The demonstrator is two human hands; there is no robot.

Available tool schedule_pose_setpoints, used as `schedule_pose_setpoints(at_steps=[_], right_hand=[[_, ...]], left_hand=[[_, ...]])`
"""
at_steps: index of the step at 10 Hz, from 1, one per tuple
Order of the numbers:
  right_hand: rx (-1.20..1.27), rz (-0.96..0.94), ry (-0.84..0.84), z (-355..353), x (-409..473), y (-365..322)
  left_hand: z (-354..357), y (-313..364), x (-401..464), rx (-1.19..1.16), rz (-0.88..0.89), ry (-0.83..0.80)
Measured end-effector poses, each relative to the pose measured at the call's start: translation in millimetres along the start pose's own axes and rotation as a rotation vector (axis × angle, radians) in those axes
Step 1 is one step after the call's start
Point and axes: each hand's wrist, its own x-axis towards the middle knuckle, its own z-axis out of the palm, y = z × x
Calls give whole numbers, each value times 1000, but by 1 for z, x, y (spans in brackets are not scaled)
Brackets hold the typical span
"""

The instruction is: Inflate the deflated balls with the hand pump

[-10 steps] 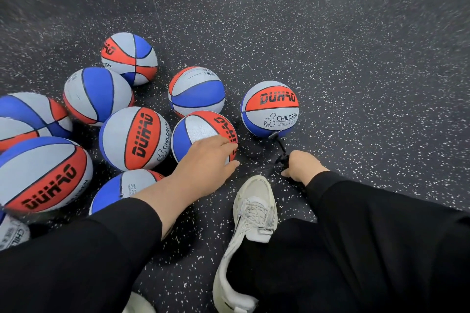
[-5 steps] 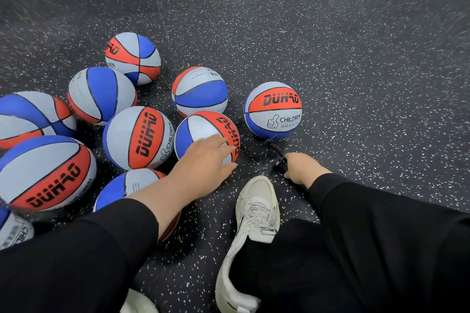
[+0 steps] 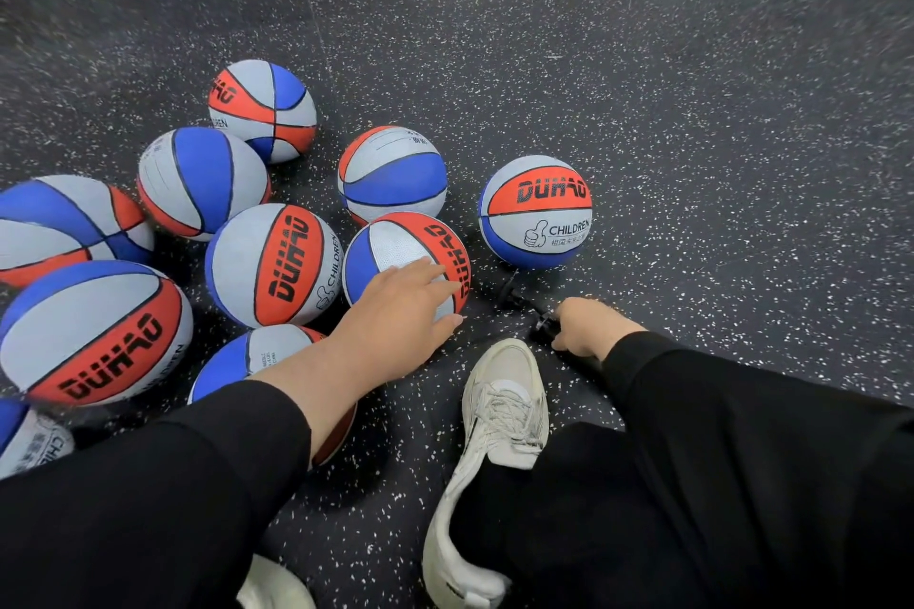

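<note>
Nine or so red, white and blue children's basketballs are gathered on the speckled rubber floor (image 3: 692, 114), mostly from nine to eleven o'clock of the scene, with one ball (image 3: 535, 212) set apart at about one o'clock of the white shoe (image 3: 499, 410). The left hand (image 3: 395, 307) is laid with spread, relaxed fingers on the nearest basketball (image 3: 395, 247) at the middle of the view, touching but not gripping it. The right hand (image 3: 586, 326) is clenched around the black hand pump (image 3: 541, 324), most of whose body is hidden behind the fist; a thin black hose (image 3: 514, 294) is seen running from it toward the separate ball, though whether its needle is seated in that ball cannot be told. The step in hand is judged to be the taking of the next ball for inflation. It would be done well if the touched ball were rolled until its valve faced upward or toward the pump, since no valve is visible at present. The ball should then be steadied firmly by the left hand, perhaps against the shoe, so that it is not sent rolling into its neighbours. The needle should be entered straight, without sideways force, to avoid bending it or damaging the valve.
</note>
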Motion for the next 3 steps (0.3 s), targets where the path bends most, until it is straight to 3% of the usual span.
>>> schedule_pose_setpoints(at_steps=[3], right_hand=[[81,-6,97,-10,5,-6]], left_hand=[[-7,0,-6,-24,-1,41]])
